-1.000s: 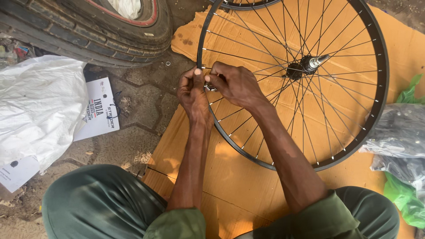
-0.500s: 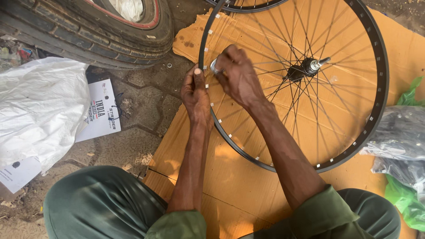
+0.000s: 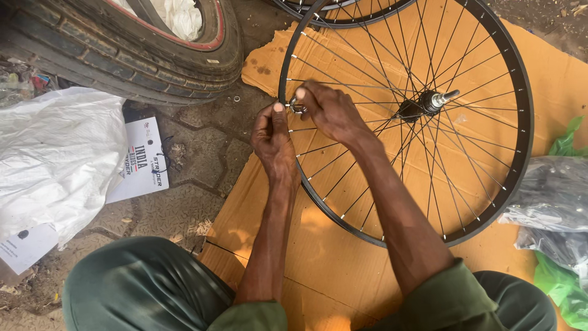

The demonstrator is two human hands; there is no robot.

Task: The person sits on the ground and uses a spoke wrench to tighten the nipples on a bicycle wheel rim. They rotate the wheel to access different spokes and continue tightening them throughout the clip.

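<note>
Head view, looking down: a black spoked bicycle wheel (image 3: 490,79) lies flat on orange cardboard (image 3: 343,276) on the ground. The left hand (image 3: 274,140) pinches the rim at its left edge, thumb and fingers closed on it. Just beside it, the right hand (image 3: 331,110) grips a small metal tool (image 3: 296,108) against a spoke. A tyre (image 3: 122,67) and a white sack (image 3: 55,153) lie to the left.

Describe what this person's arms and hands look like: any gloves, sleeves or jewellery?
Both hands, left hand and right hand, are bare, with no gloves, rings or watch in view. The forearms are uncovered; dull green sleeves begin near the elbows, matching the green trousers.
</note>
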